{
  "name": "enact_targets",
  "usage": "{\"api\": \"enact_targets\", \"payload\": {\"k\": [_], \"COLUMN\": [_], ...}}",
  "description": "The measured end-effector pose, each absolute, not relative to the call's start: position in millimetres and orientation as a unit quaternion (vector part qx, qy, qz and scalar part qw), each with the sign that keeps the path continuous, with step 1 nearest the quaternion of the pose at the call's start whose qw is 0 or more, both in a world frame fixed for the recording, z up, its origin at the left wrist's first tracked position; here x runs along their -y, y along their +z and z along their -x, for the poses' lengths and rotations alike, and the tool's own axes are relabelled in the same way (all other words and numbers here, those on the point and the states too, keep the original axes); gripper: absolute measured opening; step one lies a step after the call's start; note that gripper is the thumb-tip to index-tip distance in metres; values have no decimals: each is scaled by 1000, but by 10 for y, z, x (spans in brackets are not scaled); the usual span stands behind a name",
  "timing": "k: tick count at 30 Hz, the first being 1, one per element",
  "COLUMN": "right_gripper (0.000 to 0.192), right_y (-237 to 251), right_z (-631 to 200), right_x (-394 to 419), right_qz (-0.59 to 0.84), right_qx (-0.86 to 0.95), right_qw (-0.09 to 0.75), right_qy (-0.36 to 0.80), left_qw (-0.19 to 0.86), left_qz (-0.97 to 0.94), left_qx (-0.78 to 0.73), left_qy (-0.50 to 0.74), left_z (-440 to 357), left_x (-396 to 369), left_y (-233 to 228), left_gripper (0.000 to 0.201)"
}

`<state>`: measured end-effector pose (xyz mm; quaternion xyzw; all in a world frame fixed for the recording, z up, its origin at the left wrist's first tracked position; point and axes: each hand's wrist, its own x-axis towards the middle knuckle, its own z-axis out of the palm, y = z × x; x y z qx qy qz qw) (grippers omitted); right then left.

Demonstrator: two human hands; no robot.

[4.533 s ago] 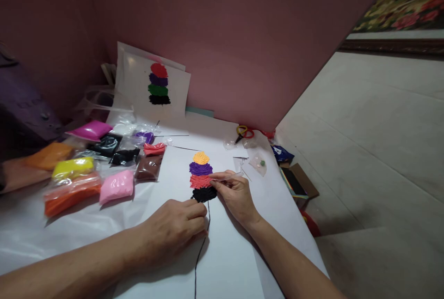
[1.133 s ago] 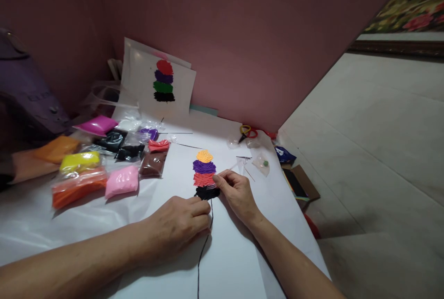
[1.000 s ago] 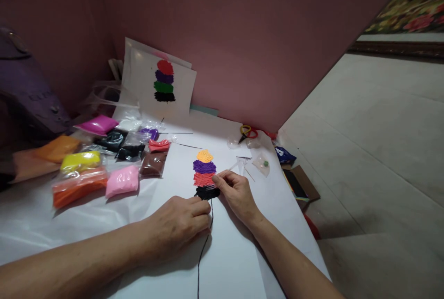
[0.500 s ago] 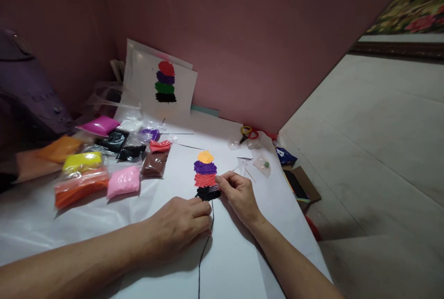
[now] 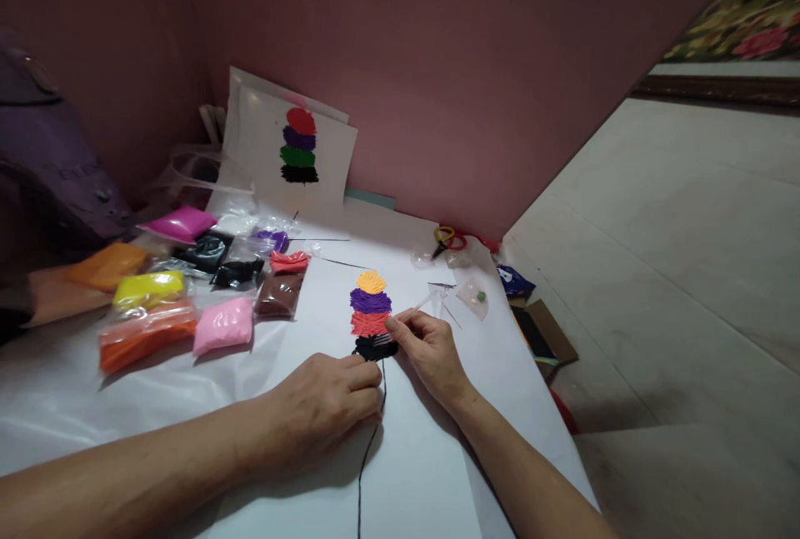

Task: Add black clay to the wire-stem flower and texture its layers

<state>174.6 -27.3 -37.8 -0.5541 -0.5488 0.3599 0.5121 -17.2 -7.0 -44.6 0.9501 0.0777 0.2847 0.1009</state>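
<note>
A stack of clay bands lies on white paper (image 5: pixel 425 472): a yellow top (image 5: pixel 372 281), a purple band (image 5: pixel 370 301), a coral-red band (image 5: pixel 368 323) and a black band (image 5: pixel 372 348) lowest. My right hand (image 5: pixel 425 346) pinches what looks like a clear plastic fork (image 5: pixel 426 304), its tines over the black band's right part and its handle slanting up to the right. At the black band's lower left edge, my left hand (image 5: pixel 341 393) rests on the paper with curled fingers. Its fingertips are hidden. A drawn black line (image 5: pixel 361 472) runs down from the stack.
Bagged clay lies at left, including pink (image 5: pixel 223 326), orange (image 5: pixel 147 339), yellow (image 5: pixel 148 289) and brown (image 5: pixel 279 296). A sheet with another clay stack (image 5: pixel 298 157) leans on the wall. Scissors (image 5: pixel 445 241) and a small clear bag (image 5: pixel 473 297) lie near the right edge.
The fork and my right fingertips have shifted slightly left over the black band. My left hand stays nearly in place.
</note>
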Motion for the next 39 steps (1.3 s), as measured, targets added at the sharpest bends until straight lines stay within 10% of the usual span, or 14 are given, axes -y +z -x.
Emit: {"api": "enact_targets", "payload": {"k": [39], "right_gripper": [24], "right_y": [-361], "right_z": [-1761], "right_x": [265], "right_qz": [546], "right_qx": [524], "right_qw": [547], "right_qy": [357], "left_qw": [99], "left_qz": [-949], "left_qx": [-77], "left_qy": [289], "left_z": [163], "left_x": [72], "left_y": [-408], "left_gripper": [31]}}
